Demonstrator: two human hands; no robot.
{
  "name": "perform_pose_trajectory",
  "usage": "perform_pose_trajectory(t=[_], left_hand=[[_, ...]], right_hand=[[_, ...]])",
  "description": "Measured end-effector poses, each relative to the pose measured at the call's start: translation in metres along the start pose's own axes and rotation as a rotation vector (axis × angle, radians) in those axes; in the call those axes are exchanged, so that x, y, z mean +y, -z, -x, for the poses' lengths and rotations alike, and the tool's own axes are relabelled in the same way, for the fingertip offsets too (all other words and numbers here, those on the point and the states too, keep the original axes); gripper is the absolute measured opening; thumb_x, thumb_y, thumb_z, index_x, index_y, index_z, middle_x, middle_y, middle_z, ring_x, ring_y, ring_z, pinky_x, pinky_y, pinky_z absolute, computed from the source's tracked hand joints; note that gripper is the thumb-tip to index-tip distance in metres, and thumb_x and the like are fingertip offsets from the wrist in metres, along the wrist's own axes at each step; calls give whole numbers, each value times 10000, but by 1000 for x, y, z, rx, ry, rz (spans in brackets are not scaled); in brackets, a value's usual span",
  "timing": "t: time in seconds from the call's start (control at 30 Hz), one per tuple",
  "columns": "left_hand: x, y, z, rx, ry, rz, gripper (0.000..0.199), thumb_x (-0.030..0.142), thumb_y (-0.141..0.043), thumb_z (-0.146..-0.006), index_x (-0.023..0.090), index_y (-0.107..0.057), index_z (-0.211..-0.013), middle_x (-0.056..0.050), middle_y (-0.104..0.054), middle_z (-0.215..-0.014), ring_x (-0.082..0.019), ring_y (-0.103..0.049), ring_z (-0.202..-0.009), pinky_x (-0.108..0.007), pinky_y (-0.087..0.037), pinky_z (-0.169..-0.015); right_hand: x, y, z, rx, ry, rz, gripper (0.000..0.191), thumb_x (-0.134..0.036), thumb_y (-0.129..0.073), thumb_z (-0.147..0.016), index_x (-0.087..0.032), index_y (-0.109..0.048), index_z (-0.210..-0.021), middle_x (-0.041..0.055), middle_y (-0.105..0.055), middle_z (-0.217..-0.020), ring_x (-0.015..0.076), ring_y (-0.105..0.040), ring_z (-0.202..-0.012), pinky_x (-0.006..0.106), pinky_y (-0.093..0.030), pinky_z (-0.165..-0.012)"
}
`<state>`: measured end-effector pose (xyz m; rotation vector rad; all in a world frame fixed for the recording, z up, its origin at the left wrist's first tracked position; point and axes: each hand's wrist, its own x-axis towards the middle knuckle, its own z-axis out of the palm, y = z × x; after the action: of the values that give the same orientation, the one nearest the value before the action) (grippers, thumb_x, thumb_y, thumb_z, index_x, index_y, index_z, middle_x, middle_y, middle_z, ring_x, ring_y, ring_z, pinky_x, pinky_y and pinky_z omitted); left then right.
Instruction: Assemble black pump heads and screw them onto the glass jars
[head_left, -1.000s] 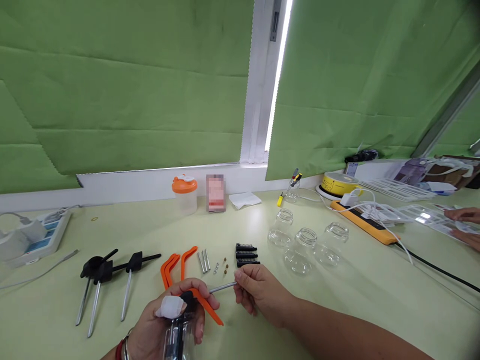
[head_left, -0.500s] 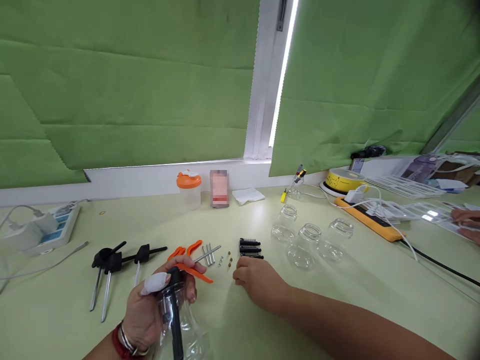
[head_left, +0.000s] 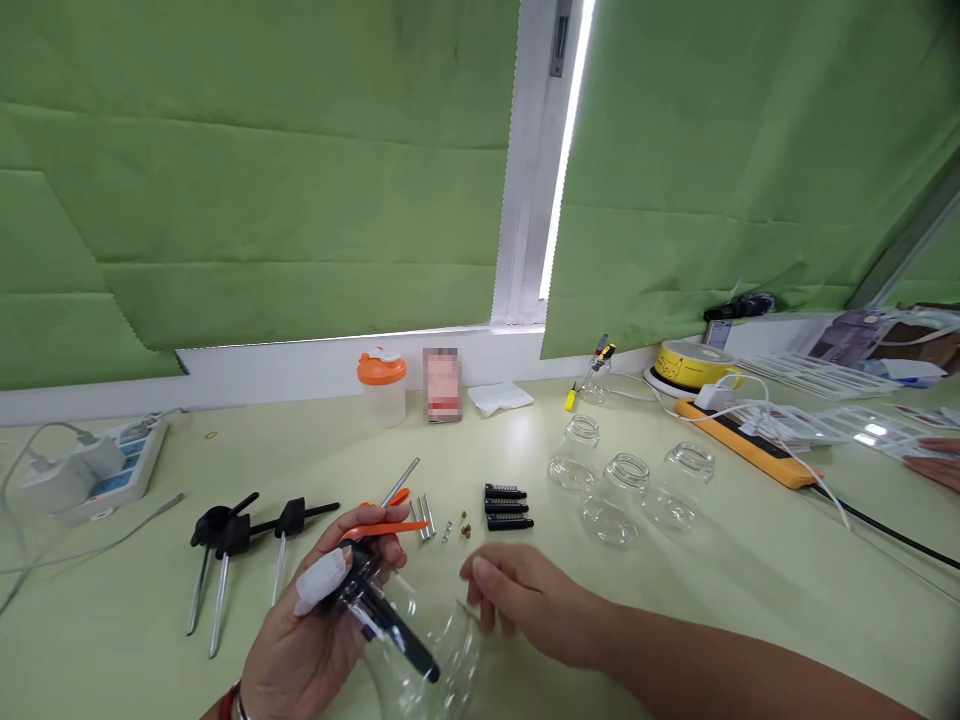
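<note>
My left hand (head_left: 315,620), its thumb wrapped in white, is closed round the neck of a clear spray bottle (head_left: 442,640). The bottle leans, and a black tube (head_left: 397,630) shows along its neck. An orange trigger (head_left: 386,530) and a metal rod (head_left: 401,481) stick out past my left fingers. Just right of the bottle is my right hand (head_left: 525,600), fingers curled and thumb near the index finger; anything between them is hidden. Beyond it lie black spring parts (head_left: 508,507), small brown beads (head_left: 466,531), tiny metal springs (head_left: 447,532) and metal pins (head_left: 424,518).
Black spray heads with metal tubes (head_left: 232,535) lie at left, before a white power strip (head_left: 120,480). Three clear bottles (head_left: 619,500) stand at right, near an orange power strip (head_left: 742,440). An orange-lidded cup (head_left: 382,385) is at the back. Another person's hand (head_left: 937,465) shows far right.
My right hand has moved back from the black spring parts towards the bottle. My left hand has tilted the bottle, its base swinging right and its rod pointing more upward.
</note>
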<state>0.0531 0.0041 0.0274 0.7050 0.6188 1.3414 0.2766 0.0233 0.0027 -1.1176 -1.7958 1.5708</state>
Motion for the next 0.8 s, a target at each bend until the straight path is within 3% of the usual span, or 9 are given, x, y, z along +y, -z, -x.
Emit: perform_pose_trajectory(t=[0.07, 0.13, 0.27, 0.37, 0.47, 0.57, 0.67, 0.73, 0.8], left_hand=[[-2, -8, 6, 28, 4, -4, 376, 265, -576, -799, 244, -596, -1174, -77, -580, -1255, -206, -603, -939, -293, -481, -860], [-5, -14, 13, 36, 33, -74, 469, 305, -594, -798, 291, -522, -1261, -60, -525, -1329, -231, -573, -1045, -300, -469, -894], [-11, -11, 23, -7, -5, -455, 522, 350, -639, -770, 298, -503, -1272, -57, -560, -1277, -261, -541, -1093, -320, -454, -913], [-12, -10, 22, -10, -135, -855, 371, 356, -638, -767, 244, -599, -1119, -48, -665, -871, -209, -587, -795, -281, -491, -720], [-11, -16, 19, 5, -186, -1044, 256, 408, -578, -792, 212, -627, -948, 5, -548, -611, -145, -473, -546, -245, -436, -524], [-13, -23, 19, 152, -42, -981, 373, 501, -550, -771, 208, -592, -998, 35, -483, -551, -117, -396, -435, -231, -372, -400], [-16, -25, 20, 317, 92, -866, 510, 562, -515, -755, 205, -533, -1120, 40, -506, -560, -109, -384, -385, -228, -346, -345], [-18, -24, 20, 342, 110, -831, 546, 580, -497, -751, 201, -518, -1142, 33, -536, -579, -112, -405, -384, -237, -376, -353], [-18, -23, 20, 348, 46, -839, 529, 584, -501, -742, 194, -548, -1097, 40, -519, -543, -114, -408, -378, -239, -388, -350]], right_hand=[[6, -11, 16, -237, -128, -539, 505, -653, -413, -821, -209, -532, -1030, 38, -602, -801, 174, -597, -690, 303, -447, -644], [12, -19, 26, -298, -215, -899, 480, -638, -507, -779, -230, -532, -1029, 25, -614, -830, 171, -612, -785, 320, -452, -758], [8, -22, 31, -180, -286, -1083, 454, -587, -661, -675, -236, -537, -934, -8, -590, -745, 157, -605, -713, 317, -467, -731], [0, -15, 30, 8, -188, -917, 436, -556, -679, -671, -225, -513, -901, -27, -512, -714, 111, -521, -579, 260, -456, -569], [0, -8, 31, 98, 53, -572, 453, -563, -616, -733, -219, -478, -993, -8, -470, -762, 112, -478, -599, 242, -447, -518], [3, -1, 35, 220, 564, 20, 514, -522, -611, -756, -253, -415, -1147, 42, -500, -885, 174, -522, -742, 322, -494, -655], [-1, 8, 41, 346, 1093, 658, 408, -381, -634, -777, -249, -474, -1128, 94, -516, -994, 250, -508, -942, 404, -460, -838], [-5, 13, 44, 317, 1210, 815, 384, -293, -625, -795, -252, -486, -1151, 96, -530, -1020, 254, -497, -1002, 407, -432, -902], [-6, 14, 43, 285, 1096, 681, 536, -362, -641, -784, -285, -405, -1259, 112, -508, -1132, 266, -493, -1060, 420, -428, -915]])
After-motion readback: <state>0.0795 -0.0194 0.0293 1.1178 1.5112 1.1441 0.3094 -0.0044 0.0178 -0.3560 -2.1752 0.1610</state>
